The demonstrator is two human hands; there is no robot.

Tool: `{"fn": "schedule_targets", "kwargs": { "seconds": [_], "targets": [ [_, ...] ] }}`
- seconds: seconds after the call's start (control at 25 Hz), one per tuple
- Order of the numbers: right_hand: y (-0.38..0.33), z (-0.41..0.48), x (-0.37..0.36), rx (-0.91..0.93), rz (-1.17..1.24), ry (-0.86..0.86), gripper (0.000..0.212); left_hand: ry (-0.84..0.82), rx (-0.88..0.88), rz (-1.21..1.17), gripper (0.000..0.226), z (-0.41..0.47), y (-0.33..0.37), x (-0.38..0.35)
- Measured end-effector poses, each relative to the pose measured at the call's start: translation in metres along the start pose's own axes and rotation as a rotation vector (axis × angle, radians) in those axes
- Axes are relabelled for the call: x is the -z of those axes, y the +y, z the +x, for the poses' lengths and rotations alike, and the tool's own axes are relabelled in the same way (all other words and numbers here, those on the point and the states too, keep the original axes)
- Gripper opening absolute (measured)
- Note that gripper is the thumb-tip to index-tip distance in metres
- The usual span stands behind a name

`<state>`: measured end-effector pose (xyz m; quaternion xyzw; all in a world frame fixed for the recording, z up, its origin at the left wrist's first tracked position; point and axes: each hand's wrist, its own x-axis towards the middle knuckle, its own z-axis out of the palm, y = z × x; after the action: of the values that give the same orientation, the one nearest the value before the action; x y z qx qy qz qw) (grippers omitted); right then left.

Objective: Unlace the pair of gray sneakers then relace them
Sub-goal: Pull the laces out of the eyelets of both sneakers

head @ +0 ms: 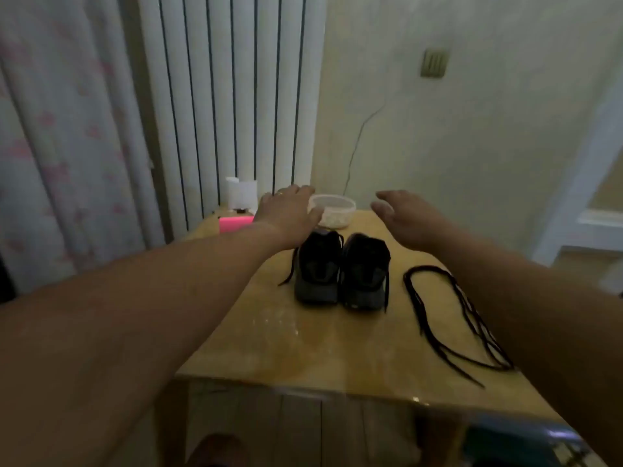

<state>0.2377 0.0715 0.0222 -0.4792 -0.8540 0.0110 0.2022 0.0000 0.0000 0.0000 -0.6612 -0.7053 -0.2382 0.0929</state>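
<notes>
Two dark gray sneakers stand side by side on the wooden table (303, 348), heels toward me: the left sneaker (318, 269) and the right sneaker (364, 274). A lace end trails from the left sneaker's left side, another hangs down the right sneaker's right side. A loose dark lace (451, 318) lies in long loops to the right of the shoes. My left hand (286, 215) hovers over the far end of the left sneaker, fingers straight, holding nothing. My right hand (408, 219) hovers beyond the right sneaker, fingers relaxed, empty.
A round plastic tub (333, 210) of white pieces sits behind the shoes. A pink object (234, 223) and a white container (241, 193) stand at the table's far left corner. A radiator and a curtain rise behind; the wall is on the right.
</notes>
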Motion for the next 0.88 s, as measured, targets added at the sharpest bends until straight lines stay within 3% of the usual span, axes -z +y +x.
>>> {"fn": "schedule_targets", "kwargs": {
  "seconds": [0.2,0.44,0.64,0.76,0.88],
  "targets": [
    [0.033,-0.034,-0.003,-0.153,0.053,-0.074,0.055,-0.061,-0.003,-0.034,0.055,-0.031,-0.009,0.007],
    [0.031,-0.035,-0.066,-0.139,0.333,-0.068,0.044,-0.115,0.083,-0.423,0.043,-0.019,0.012,-0.062],
    [0.043,-0.034,-0.088,-0.139,0.427,0.005,0.036,0.066,0.096,-0.567,0.029,-0.023,0.017,-0.106],
    [0.039,-0.022,-0.065,-0.042,0.162,-0.060,0.039,0.079,0.101,-0.743,0.039,-0.028,0.019,-0.102],
    [0.017,0.007,-0.032,0.310,-0.353,-0.117,0.055,0.104,0.245,-0.948,0.052,-0.049,0.003,-0.114]
  ]
}}
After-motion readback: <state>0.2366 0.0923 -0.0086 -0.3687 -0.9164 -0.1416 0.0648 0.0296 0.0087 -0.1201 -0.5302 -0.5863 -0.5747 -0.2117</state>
